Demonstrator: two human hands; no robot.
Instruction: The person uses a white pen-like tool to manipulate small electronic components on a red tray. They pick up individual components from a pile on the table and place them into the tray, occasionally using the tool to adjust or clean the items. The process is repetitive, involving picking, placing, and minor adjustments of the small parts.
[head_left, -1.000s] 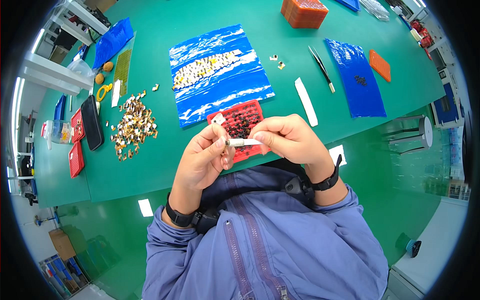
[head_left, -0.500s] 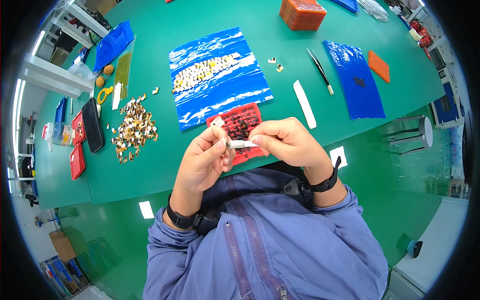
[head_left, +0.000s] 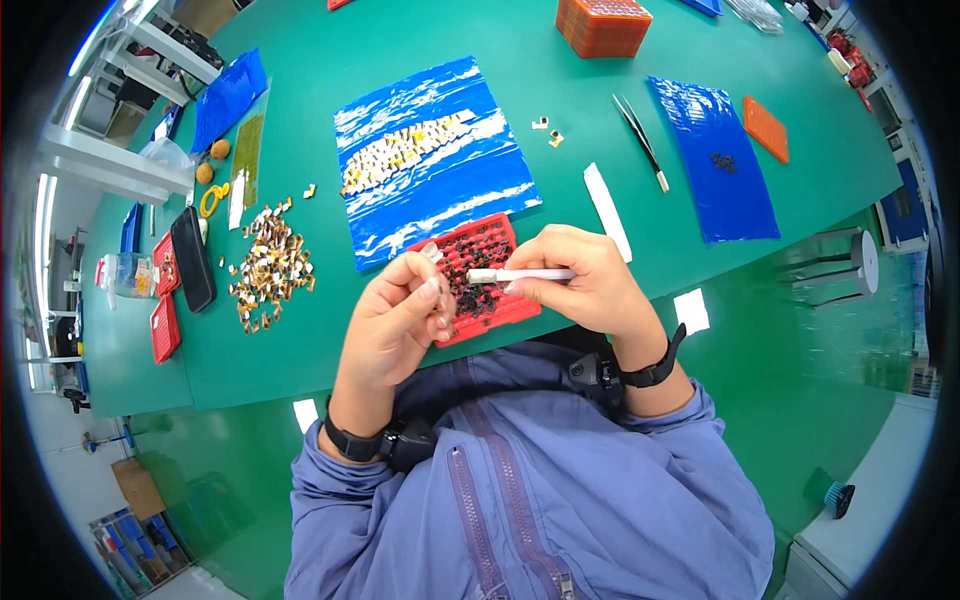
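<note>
Left hand [head_left: 395,320] pinches a tiny clear part [head_left: 432,255] – light, probably fragile (grip its edges); right hand [head_left: 585,280] holds white tweezers [head_left: 520,274] at 3 o'clock.

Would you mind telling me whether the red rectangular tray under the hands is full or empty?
Partly filled: the red rectangular tray holds many small dark parts across its grid, though the left hand and right hand hide part of it.

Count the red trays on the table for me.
3: one red tray under the hands, two small ones at the left edge. More may be hidden.
</note>
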